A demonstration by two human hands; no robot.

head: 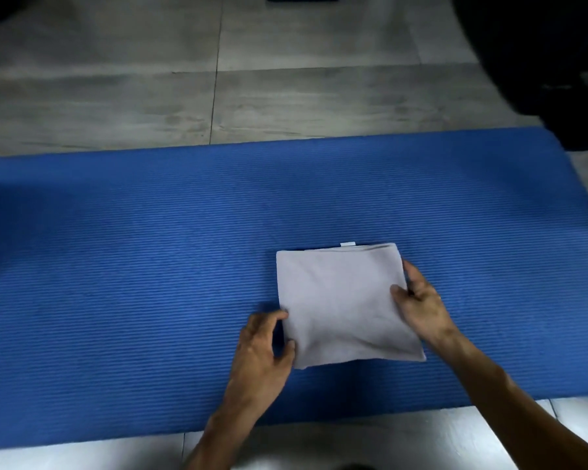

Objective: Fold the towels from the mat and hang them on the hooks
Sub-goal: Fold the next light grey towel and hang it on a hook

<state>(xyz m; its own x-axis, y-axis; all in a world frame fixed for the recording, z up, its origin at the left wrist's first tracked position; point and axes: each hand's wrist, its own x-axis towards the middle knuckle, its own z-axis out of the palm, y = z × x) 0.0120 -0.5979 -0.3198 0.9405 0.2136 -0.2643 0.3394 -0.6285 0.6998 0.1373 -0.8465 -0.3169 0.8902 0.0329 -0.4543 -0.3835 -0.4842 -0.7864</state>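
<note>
Currently the folded grey towel [345,305] lies flat on the blue mat [150,266], nearer its front edge — left hand [263,346] pinches the towel's left edge, right hand [421,300] grips its right edge — grey tiled floor [116,96] beyond.

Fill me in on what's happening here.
A person kneels or leans over a blue mat laid on a grey tiled floor, working on a pale towel. The towel is already folded into a compact square and lies flat on the mat. The left hand pinches its near left edge and the right hand grips its right edge. No hooks are in view.
</note>
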